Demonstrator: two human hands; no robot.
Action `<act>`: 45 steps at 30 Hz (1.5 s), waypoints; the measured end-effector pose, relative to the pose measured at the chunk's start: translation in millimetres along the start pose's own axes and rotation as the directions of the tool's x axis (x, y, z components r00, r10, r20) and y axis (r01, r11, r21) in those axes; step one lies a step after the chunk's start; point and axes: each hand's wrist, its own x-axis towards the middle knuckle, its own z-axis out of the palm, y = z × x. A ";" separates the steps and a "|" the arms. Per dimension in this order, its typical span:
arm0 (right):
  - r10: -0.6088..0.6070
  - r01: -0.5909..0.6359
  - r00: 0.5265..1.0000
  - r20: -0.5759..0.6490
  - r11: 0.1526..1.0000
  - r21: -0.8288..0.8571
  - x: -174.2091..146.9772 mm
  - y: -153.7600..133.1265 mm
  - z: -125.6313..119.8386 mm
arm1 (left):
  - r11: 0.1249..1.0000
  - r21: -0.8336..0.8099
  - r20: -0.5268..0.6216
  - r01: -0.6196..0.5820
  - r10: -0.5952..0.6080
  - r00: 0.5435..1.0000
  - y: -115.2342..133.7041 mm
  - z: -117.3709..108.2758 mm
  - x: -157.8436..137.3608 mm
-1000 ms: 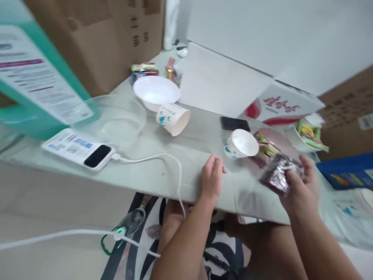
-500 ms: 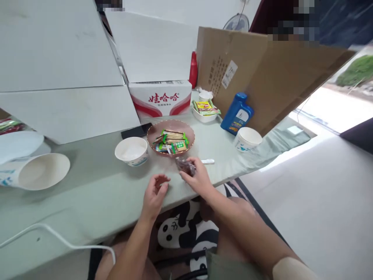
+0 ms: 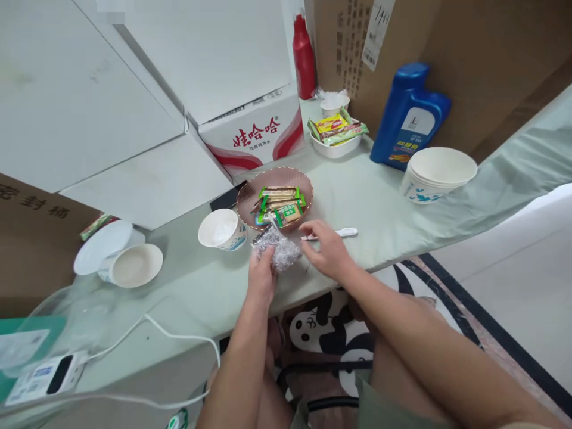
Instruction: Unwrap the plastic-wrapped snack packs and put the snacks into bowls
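My left hand (image 3: 263, 274) is closed on a crinkled clear plastic bag (image 3: 283, 250), its thumb on top. A dark patch shows at the bag's upper left; what it is I cannot make out. Just right of the bag is my right hand (image 3: 328, 249), fingers curved and apart, with nothing visible in them. A white-handled tool (image 3: 346, 232) lies on the table behind that hand, partly covered by it. Beyond the bag stands a pink ribbed bowl (image 3: 248, 199) with several wrapped snack sticks (image 3: 283, 205). Left of the bag is a white paper bowl (image 3: 218, 229).
Stacked paper bowls (image 3: 440, 170) and a blue bottle (image 3: 406, 119) stand right. A white dish of snacks (image 3: 337, 146), a red bottle (image 3: 304, 59) and a printed carton (image 3: 254, 137) stand behind. White cable (image 3: 179, 336) crosses the table's left front near a power strip (image 3: 49, 375).
The plastic bag has passed from my right hand to my left. My right hand has let go and sits beside it. The view has moved closer and turned.
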 end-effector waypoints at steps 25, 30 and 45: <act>0.392 -0.413 0.910 0.137 0.892 0.186 -14.2 -4.8 -13.5 | 0.917 0.320 0.368 -0.238 0.111 0.923 -23.3 -0.3 -15.7; 0.414 -0.405 0.909 0.046 0.853 0.330 -15.8 -2.2 -25.2 | 0.915 0.338 0.321 -0.222 0.109 0.941 -24.9 4.7 -16.3; 0.455 -0.606 0.775 0.438 0.729 0.316 -24.9 -8.4 -31.5 | 0.816 0.411 0.172 -0.406 0.368 0.914 -31.6 3.8 -20.3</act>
